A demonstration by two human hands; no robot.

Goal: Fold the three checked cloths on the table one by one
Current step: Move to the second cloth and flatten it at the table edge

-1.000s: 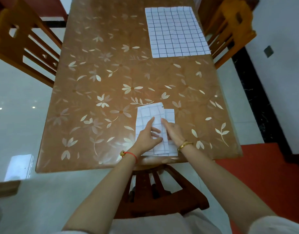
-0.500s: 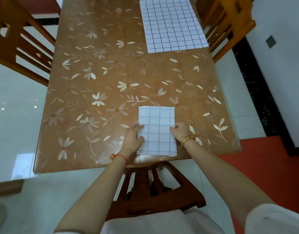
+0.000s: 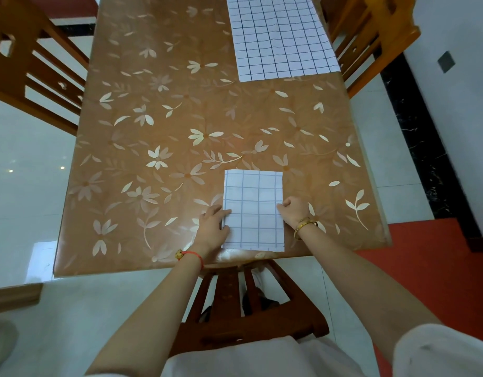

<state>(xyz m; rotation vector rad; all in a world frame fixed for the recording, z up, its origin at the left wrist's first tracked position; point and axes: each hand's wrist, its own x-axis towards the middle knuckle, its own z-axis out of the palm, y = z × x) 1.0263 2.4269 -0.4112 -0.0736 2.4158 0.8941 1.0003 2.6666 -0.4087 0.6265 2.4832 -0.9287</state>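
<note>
A folded white cloth with blue checks (image 3: 253, 210) lies flat as a small upright rectangle near the table's front edge. My left hand (image 3: 212, 227) rests at its left edge, fingertips touching the cloth. My right hand (image 3: 292, 210) sits at its right edge with curled fingers against the side. Neither hand lifts the cloth. A second checked cloth (image 3: 281, 36) lies spread out flat at the far right of the table, its top cut off by the frame. No third cloth is in view.
The table (image 3: 158, 148) has a brown cover with a pale flower pattern. Wooden chairs stand at the left (image 3: 30, 66), at the right (image 3: 371, 39) and at the front under my arms (image 3: 245, 308). White floor tiles lie left, red floor right.
The cloth, partly folded a second ago with both hands on top, now lies as one neat rectangle. Both hands have slid apart to its left and right edges.
</note>
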